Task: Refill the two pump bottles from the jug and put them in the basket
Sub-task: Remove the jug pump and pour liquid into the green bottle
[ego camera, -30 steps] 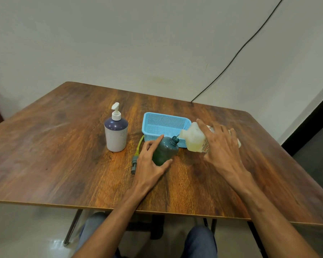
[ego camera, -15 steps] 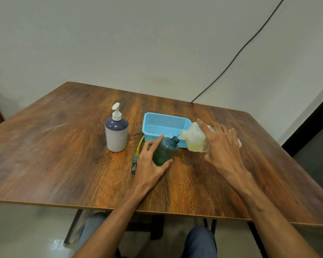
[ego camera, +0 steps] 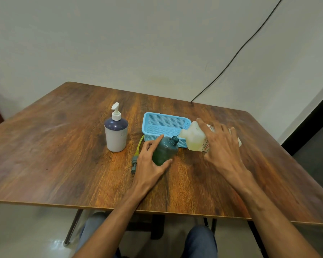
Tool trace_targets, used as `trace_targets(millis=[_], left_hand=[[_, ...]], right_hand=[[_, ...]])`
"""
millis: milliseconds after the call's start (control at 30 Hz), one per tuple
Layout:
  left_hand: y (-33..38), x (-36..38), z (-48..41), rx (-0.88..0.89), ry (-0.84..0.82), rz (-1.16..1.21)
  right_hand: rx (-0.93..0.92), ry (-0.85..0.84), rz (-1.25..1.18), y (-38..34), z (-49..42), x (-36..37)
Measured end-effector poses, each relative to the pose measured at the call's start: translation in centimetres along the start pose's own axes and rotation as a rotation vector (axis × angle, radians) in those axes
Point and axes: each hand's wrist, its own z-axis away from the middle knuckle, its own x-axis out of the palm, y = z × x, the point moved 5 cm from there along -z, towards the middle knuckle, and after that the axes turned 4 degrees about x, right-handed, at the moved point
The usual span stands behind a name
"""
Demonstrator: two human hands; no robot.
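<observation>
While the counter [ego camera: 63, 155] carries one blue basket [ego camera: 166, 121], the right hand [ego camera: 222, 146] clasps one tilted jug [ego camera: 194, 138] at its corner — spout at the open green bottle [ego camera: 165, 150], gripped by the left hand [ego camera: 149, 162]. One white pump bottle [ego camera: 116, 135] stands left; one loose pump [ego camera: 135, 161] lies between.

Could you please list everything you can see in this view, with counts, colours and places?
table: 1, brown wood, across the view
pump bottle: 1, white with dark blue shoulder, upright left of the basket
basket: 1, light blue mesh, table centre
green bottle: 1, dark green, pump off, before the basket
loose pump: 1, grey with yellow tube, lying left of the green bottle
jug: 1, translucent, yellowish liquid, tilted toward the green bottle's neck
cable: 1, black, on the wall
left hand: 1, grips the green bottle
right hand: 1, holds the jug
</observation>
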Motion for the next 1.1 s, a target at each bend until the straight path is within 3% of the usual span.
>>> trace_targets(millis=[1100], left_hand=[[-0.12, 0.07, 0.08, 0.012, -0.001, 0.000]], right_hand=[[0.008, 0.004, 0.015, -0.14, -0.15, -0.75]])
